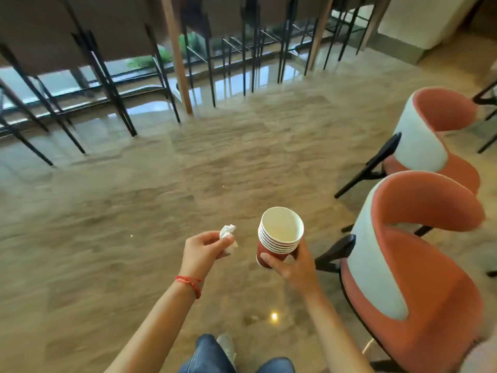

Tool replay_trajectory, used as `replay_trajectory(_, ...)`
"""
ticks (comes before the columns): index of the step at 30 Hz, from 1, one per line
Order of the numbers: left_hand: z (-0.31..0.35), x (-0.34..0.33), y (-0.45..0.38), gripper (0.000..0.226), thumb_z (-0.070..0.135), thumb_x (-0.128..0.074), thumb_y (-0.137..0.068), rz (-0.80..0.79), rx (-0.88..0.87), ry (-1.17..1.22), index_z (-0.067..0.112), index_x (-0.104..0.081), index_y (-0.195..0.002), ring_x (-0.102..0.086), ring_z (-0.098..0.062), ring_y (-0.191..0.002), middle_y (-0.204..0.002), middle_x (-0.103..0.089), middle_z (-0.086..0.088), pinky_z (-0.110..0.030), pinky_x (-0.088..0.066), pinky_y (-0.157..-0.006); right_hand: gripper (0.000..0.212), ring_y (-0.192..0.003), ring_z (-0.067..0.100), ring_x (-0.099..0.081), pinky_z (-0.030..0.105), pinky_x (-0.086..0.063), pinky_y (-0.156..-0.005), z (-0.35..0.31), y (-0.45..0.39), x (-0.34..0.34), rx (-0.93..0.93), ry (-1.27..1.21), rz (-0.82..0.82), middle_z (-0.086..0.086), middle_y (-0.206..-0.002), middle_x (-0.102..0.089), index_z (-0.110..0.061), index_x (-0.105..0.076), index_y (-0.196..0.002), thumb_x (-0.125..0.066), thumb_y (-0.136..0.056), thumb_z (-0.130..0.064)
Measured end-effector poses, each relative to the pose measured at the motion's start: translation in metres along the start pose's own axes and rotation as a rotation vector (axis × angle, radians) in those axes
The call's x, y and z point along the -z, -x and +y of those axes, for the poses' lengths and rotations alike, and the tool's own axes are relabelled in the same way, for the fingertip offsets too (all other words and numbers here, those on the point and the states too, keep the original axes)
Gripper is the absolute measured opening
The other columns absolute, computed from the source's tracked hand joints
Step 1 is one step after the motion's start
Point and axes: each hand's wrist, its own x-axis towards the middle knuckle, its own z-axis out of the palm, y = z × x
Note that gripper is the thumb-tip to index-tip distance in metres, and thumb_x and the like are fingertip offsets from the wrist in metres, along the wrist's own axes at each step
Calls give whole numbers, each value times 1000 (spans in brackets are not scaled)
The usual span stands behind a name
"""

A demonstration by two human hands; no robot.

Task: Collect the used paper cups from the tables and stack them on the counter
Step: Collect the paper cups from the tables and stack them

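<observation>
A: Left to right, what's the state?

B: Far left, bar stools [88, 84] along the window, shiny floor [134, 211] between them and us. Left hand [207, 247] is closed round a crumpled white tissue [227, 232], pinched between thumb and fingers. No cup in it. Red thread bracelet [189, 284] on that wrist.

A: Cups?

B: Stack of paper cups [278, 238], red outside, white inside, nested several deep. Right hand [291, 265] has it: fingers wrapped round the lower body from below and the right side, thumb across the front. Closed firmly on the stack, rims clear above the grip.

A: Orientation?

B: Long axis roughly upright, mouth tilted slightly toward the camera. Stack sits just right of the left hand, not touching it.

A: So the carrying hand is the right.

B: Yes. The left is near enough to steady the stack but is occupied with the tissue. Further right, two orange-and-white chairs [419, 265], close to the right arm.

A: Counter?

B: Not in view, can't tell which way. My read: mid-carry, walking, stacking step not yet done.
</observation>
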Motion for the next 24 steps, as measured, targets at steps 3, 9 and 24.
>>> replay_trajectory(3,10,44,-16,14,5,-70,-78,99,-10,48,9,-72,-64,-58,-2,-53,-57,-68,4,-13,-49,-53,60,-93,-4,-62,9,-46,-76,-22,-33,-47,31,-24,-117,-25,-96,-68,-32,-56,-105,-83,-51,-37)
replay_trajectory(9,25,114,-43,15,6,-69,-78,283,-23,136,7,-72,-64,-60,-4,-56,-60,-69,0,-14,-50,-55,67,-95,4,-64,17,-50,-79,-48,-84,-128,48,-24,-343,-12,-99,-71,-20,-58,-114,-84,-54,-32)
replay_trajectory(24,86,168,-189,4,1,-69,-78,532,-51,279,4,-71,-75,-64,-5,-58,-60,-70,1,-16,-52,-55,48,-91,6,-66,22,-52,-78,-87,-263,-239,122,-20,-594,-15,-93,-72,-27,-61,-100,-87,-61,-17)
